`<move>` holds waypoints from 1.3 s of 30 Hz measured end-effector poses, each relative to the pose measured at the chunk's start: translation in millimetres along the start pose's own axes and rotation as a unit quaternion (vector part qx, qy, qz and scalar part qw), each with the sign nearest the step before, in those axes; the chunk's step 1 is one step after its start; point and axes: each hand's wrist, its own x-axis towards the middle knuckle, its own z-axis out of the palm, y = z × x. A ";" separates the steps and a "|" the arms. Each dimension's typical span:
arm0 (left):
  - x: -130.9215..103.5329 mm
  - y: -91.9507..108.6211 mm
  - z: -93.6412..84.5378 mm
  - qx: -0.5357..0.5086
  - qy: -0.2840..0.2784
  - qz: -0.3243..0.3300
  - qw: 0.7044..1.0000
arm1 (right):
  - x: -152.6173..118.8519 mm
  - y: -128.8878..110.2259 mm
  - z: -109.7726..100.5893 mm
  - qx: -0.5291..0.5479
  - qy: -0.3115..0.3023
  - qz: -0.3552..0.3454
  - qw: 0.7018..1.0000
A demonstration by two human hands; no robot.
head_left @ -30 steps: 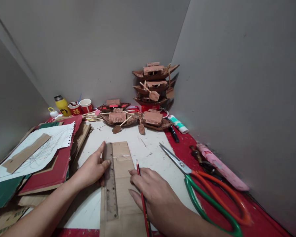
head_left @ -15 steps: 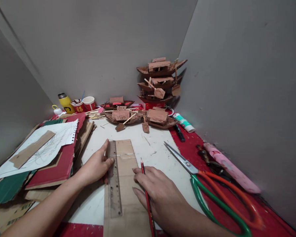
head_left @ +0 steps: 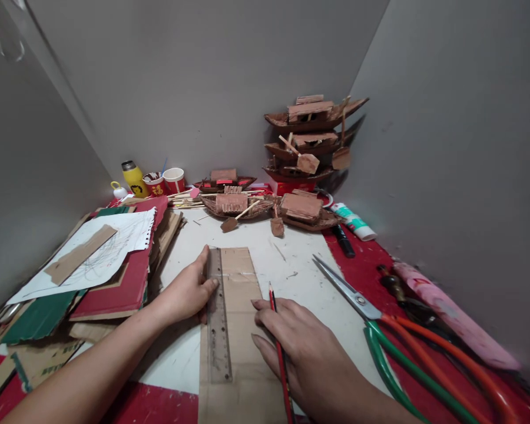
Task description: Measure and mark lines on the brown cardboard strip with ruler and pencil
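Observation:
A long strip of brown cardboard (head_left: 242, 347) lies lengthwise on the white work surface. Along its left side rests a clear ruler (head_left: 218, 335). My left hand (head_left: 192, 291) presses on the ruler's upper left part, forefinger at its far end and thumb on top. Over the strip's right edge is my right hand (head_left: 291, 338), with a red and black pencil (head_left: 281, 359) held between its fingers, sharp tip pointing away from me. The pencil tip is clear of the ruler.
Large scissors (head_left: 371, 315) with green and orange handles lie partly open at right. Cardboard and paper (head_left: 115, 241) are piled at left. Model boats (head_left: 302, 209), cups (head_left: 174, 180) and a yellow bottle (head_left: 133, 179) stand behind. A marker (head_left: 344, 242) lies near the right wall.
The whole view has shifted, so things appear further right. Both hands, the ruler and the pencil keep nearly the same places on the cardboard.

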 end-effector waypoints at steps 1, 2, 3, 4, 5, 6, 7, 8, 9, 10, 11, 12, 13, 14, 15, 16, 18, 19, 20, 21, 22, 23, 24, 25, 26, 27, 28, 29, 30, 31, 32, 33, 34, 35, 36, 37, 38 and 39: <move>-0.2 -0.3 0.1 0.001 0.002 0.001 1.000 | 0.0 -0.1 -0.1 -0.003 0.002 -0.002 1.000; -0.4 -0.6 0.1 0.001 0.005 0.004 1.000 | 0.2 -0.3 -0.3 -0.004 0.004 -0.003 1.000; -0.7 -0.9 0.0 -0.001 0.007 0.007 1.000 | 0.5 -0.7 -0.7 -0.005 0.006 -0.004 1.000; -1.1 -1.2 0.0 -0.003 0.006 0.008 1.000 | 0.9 -1.1 -1.3 -0.004 0.007 -0.004 1.000; -1.4 -1.5 -0.1 -0.007 0.004 0.010 1.000 | 1.4 -1.5 -2.0 -0.002 0.006 -0.003 1.000; -1.6 -1.7 -0.2 -0.009 0.003 0.013 1.000 | 1.8 -1.9 -2.8 0.001 0.005 -0.003 1.000; -1.7 -2.0 -0.2 -0.010 0.003 0.015 1.000 | 2.1 -2.2 -3.4 0.004 0.005 -0.003 1.000; -1.6 -2.3 -0.2 -0.012 0.003 0.017 1.000 | 2.3 -2.3 -3.9 0.007 0.005 -0.005 1.000; -1.3 -2.8 -0.1 -0.014 0.003 0.018 1.000 | 2.3 -2.3 -4.2 0.009 0.004 -0.005 1.000; -0.9 -3.3 0.0 -0.017 0.003 0.019 1.000 | 2.2 -2.1 -4.3 0.011 0.004 -0.007 1.000; -0.3 -3.9 0.1 -0.020 0.003 0.021 1.000 | 2.0 -1.8 -4.2 0.013 0.003 -0.007 1.000; 0.3 -4.5 0.3 -0.023 0.003 0.022 0.999 | 1.8 -1.5 -4.0 0.015 0.004 -0.007 1.000; 0.9 -5.1 0.5 -0.026 0.002 0.024 0.999 | 1.5 -1.1 -3.7 0.017 0.004 -0.007 1.000; 1.4 -5.6 0.8 -0.028 0.002 0.026 0.999 | 1.2 -0.7 -3.3 0.019 0.005 -0.008 1.000; 1.8 -6.1 1.0 -0.029 0.002 0.028 0.999 | 1.0 -0.3 -3.0 0.020 0.005 -0.007 1.000; 2.0 -6.6 1.1 -0.030 0.002 0.029 0.999 | 0.8 0.1 -2.7 0.021 0.005 -0.006 1.000; 2.1 -7.1 1.2 -0.035 0.004 0.031 0.999 | 0.6 0.6 -2.4 0.023 0.004 -0.007 1.000; 2.1 -7.3 1.1 -0.038 0.008 0.032 0.999 | 0.6 0.8 -2.4 0.024 0.002 -0.007 1.000; 2.0 -7.3 1.0 -0.040 0.012 0.033 0.999 | 0.7 1.0 -2.4 0.023 0.001 -0.007 1.000; 1.9 -7.1 0.8 -0.042 0.016 0.035 0.998 | 1.0 1.0 -2.4 0.022 0.000 -0.008 1.000; 1.9 -6.8 0.7 -0.044 0.019 0.037 0.998 | 1.3 1.0 -2.4 0.021 0.000 -0.008 1.000; 1.9 -6.5 0.6 -0.044 0.019 0.038 0.998 | 1.7 0.9 -2.4 0.020 0.000 -0.007 1.000; 2.0 -6.0 0.7 -0.043 0.017 0.038 0.998 | 2.0 0.8 -2.5 0.020 0.000 -0.005 1.000; 2.0 -5.6 0.8 -0.040 0.014 0.036 0.998 | 2.3 0.5 -2.5 0.020 -0.001 -0.004 1.000; 2.1 -5.1 0.9 -0.037 0.013 0.034 0.999 | 2.5 0.2 -2.5 0.020 -0.003 -0.003 1.000; 2.2 -4.7 1.1 -0.035 0.013 0.032 0.999 | 2.5 -0.2 -2.5 0.019 -0.007 -0.001 1.000; 2.3 -4.4 1.3 -0.034 0.014 0.030 0.999 | 2.4 -0.6 -2.5 0.017 -0.010 0.001 1.000; 2.3 -4.2 1.5 -0.034 0.014 0.028 0.999 | 2.2 -1.0 -2.5 0.015 -0.013 0.001 1.000; 2.3 -4.2 1.5 -0.033 0.014 0.027 0.999 | 1.8 -1.5 -2.5 0.011 -0.014 0.001 1.000; 2.2 -4.2 1.5 -0.031 0.015 0.028 0.999 | 1.4 -2.0 -2.5 0.008 -0.013 0.002 1.000; 2.1 -4.2 1.3 -0.026 0.016 0.030 0.999 | 1.0 -2.4 -2.4 0.005 -0.011 0.002 1.000; 1.9 -4.2 1.1 -0.020 0.017 0.031 0.999 | 0.6 -2.9 -2.4 0.003 -0.008 0.001 1.000; 1.8 -4.1 1.0 -0.014 0.020 0.033 0.999 | 0.4 -3.2 -2.4 0.001 -0.006 0.000 1.000; 1.6 -4.0 0.8 -0.009 0.021 0.034 0.999 | 0.2 -3.5 -2.3 0.000 -0.003 -0.002 1.000; 1.5 -3.7 0.7 -0.007 0.021 0.035 0.999 | 0.1 -3.6 -2.3 -0.001 0.000 -0.003 1.000; 1.3 -3.4 0.7 -0.005 0.020 0.034 0.999 | 0.2 -3.7 -2.4 -0.002 0.001 -0.003 1.000; 1.2 -3.0 0.8 -0.003 0.018 0.035 0.999 | 0.3 -3.7 -2.5 -0.003 0.001 -0.003 1.000; 1.0 -2.4 0.8 0.001 0.017 0.035 0.999 | 0.5 -3.6 -2.6 -0.005 -0.001 -0.002 1.000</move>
